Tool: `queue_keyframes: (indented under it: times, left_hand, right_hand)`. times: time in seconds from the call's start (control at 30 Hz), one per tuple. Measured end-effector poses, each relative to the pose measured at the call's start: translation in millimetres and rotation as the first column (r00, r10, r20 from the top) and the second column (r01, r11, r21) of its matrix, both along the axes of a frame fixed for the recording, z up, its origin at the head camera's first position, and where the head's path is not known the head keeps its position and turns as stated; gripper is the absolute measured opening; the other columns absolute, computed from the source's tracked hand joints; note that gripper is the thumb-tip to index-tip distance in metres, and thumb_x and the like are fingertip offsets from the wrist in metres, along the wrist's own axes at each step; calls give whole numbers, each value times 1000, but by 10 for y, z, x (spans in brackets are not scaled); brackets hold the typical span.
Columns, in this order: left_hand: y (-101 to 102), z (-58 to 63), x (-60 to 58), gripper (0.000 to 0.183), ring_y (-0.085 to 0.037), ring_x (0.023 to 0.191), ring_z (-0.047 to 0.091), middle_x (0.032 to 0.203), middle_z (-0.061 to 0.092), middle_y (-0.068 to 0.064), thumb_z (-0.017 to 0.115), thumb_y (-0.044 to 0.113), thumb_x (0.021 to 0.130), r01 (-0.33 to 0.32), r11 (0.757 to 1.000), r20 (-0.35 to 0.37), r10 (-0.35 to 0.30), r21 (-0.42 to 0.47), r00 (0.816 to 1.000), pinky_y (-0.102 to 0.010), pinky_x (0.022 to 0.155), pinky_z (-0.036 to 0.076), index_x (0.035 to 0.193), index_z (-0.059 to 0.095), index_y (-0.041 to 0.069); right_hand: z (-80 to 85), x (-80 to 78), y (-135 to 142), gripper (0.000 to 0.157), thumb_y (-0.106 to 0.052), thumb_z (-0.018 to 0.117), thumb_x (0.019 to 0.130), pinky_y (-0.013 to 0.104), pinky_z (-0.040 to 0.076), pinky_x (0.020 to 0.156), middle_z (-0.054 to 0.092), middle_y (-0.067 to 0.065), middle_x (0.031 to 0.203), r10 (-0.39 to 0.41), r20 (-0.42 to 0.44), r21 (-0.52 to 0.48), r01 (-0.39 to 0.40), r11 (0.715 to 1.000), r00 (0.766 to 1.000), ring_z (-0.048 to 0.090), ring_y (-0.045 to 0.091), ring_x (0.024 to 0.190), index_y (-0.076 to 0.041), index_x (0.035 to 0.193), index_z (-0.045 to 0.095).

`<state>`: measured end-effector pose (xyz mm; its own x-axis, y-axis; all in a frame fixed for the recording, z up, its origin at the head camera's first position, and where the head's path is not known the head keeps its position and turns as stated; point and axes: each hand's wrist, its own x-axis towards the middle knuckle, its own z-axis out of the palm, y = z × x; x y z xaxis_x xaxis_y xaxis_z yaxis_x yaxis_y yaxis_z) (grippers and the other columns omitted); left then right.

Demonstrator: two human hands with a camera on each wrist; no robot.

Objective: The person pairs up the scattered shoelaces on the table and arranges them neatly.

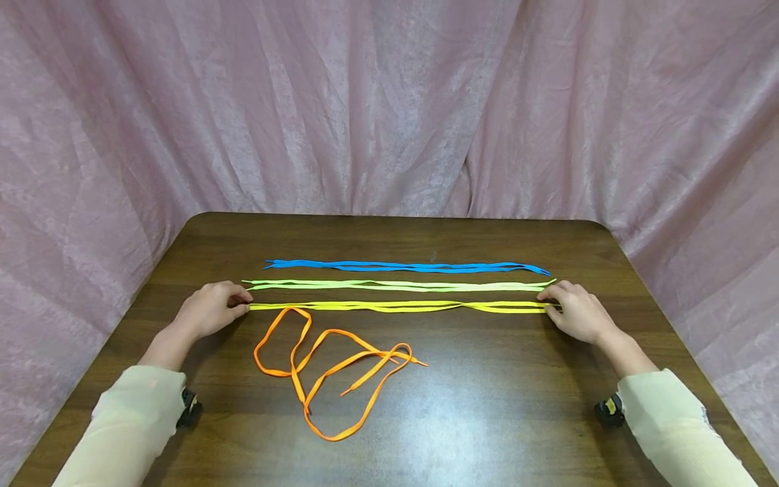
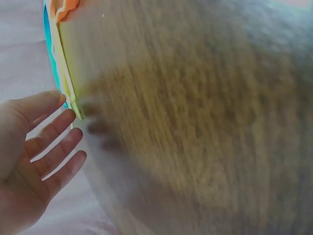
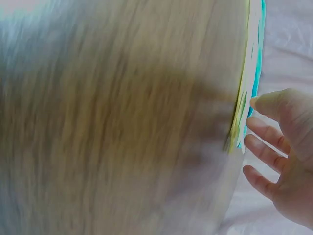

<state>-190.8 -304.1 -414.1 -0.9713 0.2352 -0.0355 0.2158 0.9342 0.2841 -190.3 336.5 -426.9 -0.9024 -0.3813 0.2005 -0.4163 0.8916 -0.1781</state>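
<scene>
A yellow shoelace (image 1: 459, 305), folded into several strands, lies stretched straight across the brown table. At its left end is my left hand (image 1: 209, 310), with the thumb beside the lace tips. My right hand (image 1: 578, 312) is at the opposite end, thumb and fingers close over the strands. Both wrist views show the fingers loosely spread and parted from the thumb, not curled round the lace. Just behind lies a pale green shoelace (image 1: 292, 287), also straight, and farther back a blue shoelace (image 1: 426, 268). In front, an orange shoelace (image 1: 333, 437) lies in loose loops.
The wooden table (image 1: 487, 379) has rounded far corners and a glossy reflection near its front. Pink curtains (image 1: 389, 108) hang behind and on both sides. A small black device (image 1: 189, 408) is at the left cuff, and another black device (image 1: 610, 411) at the right.
</scene>
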Motion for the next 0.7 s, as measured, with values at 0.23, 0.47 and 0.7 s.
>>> queue_keyframes:
  times: [0.23,0.47,0.7]
  left_hand:
    - [90,95,106,16,-29,87,63,93,66,-5,67,17,83,43,999,-76,-43,-3,996,-51,70,46,98,69,12]
    - [216,188,206,17,-27,87,63,97,65,-4,68,18,82,75,997,-146,-77,-18,986,-50,69,47,98,69,14]
    - [323,223,298,20,-31,93,62,101,65,-7,71,19,80,117,992,-182,-123,-42,976,-51,72,48,99,69,12]
  right_hand:
    - [14,1,-304,18,-5,68,78,45,46,61,62,7,95,111,-105,-40,-116,992,988,59,29,86,-10,95,68]
    - [24,-10,-734,17,-6,69,77,38,47,67,61,2,90,245,-150,-39,-254,967,958,60,22,82,-9,93,68]
    - [41,-15,-1166,17,-11,68,81,36,47,69,61,1,93,323,-110,-56,-331,942,940,59,20,84,-10,98,67]
